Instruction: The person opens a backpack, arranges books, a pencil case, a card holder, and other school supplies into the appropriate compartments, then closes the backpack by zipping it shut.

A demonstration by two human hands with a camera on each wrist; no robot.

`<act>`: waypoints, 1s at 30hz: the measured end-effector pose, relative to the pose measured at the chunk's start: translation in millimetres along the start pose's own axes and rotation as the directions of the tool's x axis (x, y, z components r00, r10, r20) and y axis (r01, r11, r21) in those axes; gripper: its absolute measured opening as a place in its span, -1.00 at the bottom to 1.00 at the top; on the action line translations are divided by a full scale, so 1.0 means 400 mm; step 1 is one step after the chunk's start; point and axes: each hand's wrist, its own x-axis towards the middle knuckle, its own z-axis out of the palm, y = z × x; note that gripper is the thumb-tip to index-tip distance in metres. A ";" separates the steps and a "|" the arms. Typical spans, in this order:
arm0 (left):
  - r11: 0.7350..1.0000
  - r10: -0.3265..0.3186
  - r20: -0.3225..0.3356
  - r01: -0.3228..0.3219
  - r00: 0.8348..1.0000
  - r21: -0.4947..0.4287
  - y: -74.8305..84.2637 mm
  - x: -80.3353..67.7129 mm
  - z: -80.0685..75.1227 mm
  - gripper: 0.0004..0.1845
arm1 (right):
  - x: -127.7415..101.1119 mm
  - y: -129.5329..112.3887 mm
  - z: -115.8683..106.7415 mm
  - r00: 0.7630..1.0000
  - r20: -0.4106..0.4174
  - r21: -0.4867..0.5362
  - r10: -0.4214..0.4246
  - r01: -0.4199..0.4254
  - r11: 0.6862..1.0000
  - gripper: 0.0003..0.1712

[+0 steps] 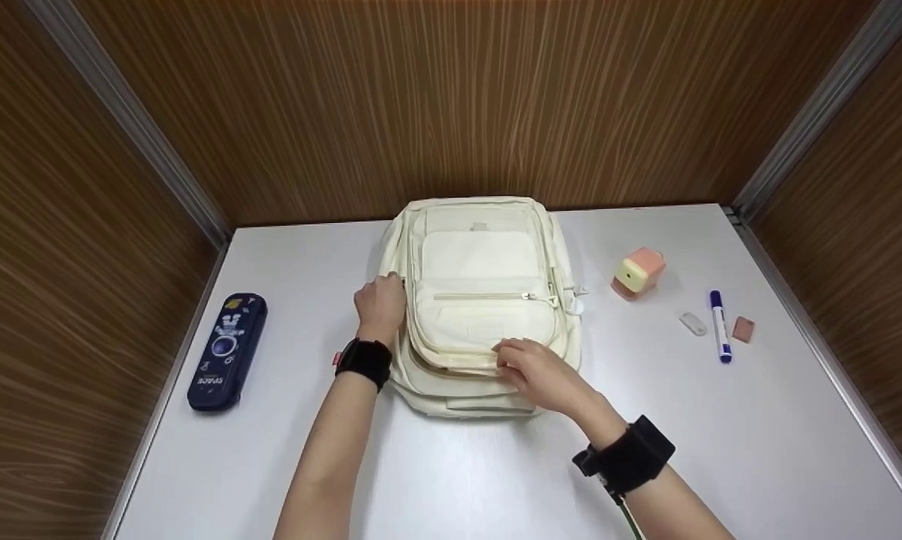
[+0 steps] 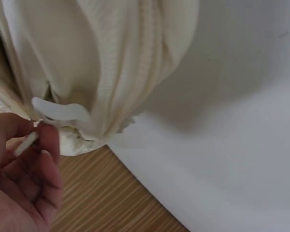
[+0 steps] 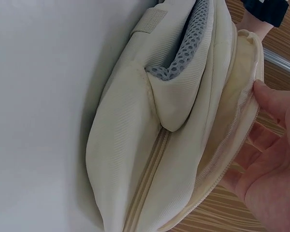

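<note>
White laminate table (image 1: pixel 451 480), smooth, matte, set w/ wood-grain panel walls on three sides; cream ribbed-fabric backpack (image 1: pixel 481 300) lies flat at table centre, front pocket up, top toward far wall; largest item here.

Backpack: soft woven cloth, ridged texture, sags and folds in wrist views; grey mesh padding shows on its underside in right wrist view; judged light, limp, prob. near empty, so will flop if lifted by one edge; not slippery, not fragile. Best hold prob. at zip pulls, seam edges or strap webbing; one hand needs to brace body while other works a zip.

Left hand (image 1: pixel 380 300) at backpack's left edge by the zipper track; left wrist view shows fingers (image 2: pixel 36 145) pinching a small white piece just under the white rubbery zip pull (image 2: pixel 60 112); so grasping, not released. Right hand (image 1: pixel 537 371) at near edge of front panel; thumb and fingers curled round the cream zippered flap edge (image 3: pixel 249 121), lifting it open a little. Black wrist bands on both arms.

Navy oblong pencil case (image 1: pixel 227 351) w/ astronaut print, hard-looking shell, well left of backpack. Right of it: pink-and-yellow blocky pencil sharpener (image 1: pixel 637 274), plastic; blue-capped white marker (image 1: pixel 720 325); small white eraser-like piece (image 1: pixel 693 323) and small pinkish-brown block (image 1: pixel 743 328) either side of marker, all apart.
</note>
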 end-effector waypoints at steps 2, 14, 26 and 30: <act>1.000 0.001 -0.003 -0.001 1.000 0.009 0.012 -0.012 -0.010 -0.70 | 0.000 0.000 0.002 1.000 -0.003 0.002 0.005 -0.005 1.000 -0.95; 0.860 0.356 0.170 -0.252 0.919 -0.443 0.049 -0.127 -0.122 -0.61 | 0.001 0.005 0.007 0.998 -0.027 0.079 0.051 -0.048 0.996 -0.96; 0.768 0.585 0.091 -0.515 0.806 -0.381 0.048 -0.223 -0.055 -0.51 | 0.010 0.000 -0.003 0.989 -0.039 0.145 0.140 -0.133 0.980 -0.94; 0.737 0.623 -0.119 -0.631 0.773 -0.241 0.056 -0.237 -0.014 -0.59 | 0.012 -0.004 -0.007 0.990 -0.052 0.139 0.130 -0.122 0.983 -0.95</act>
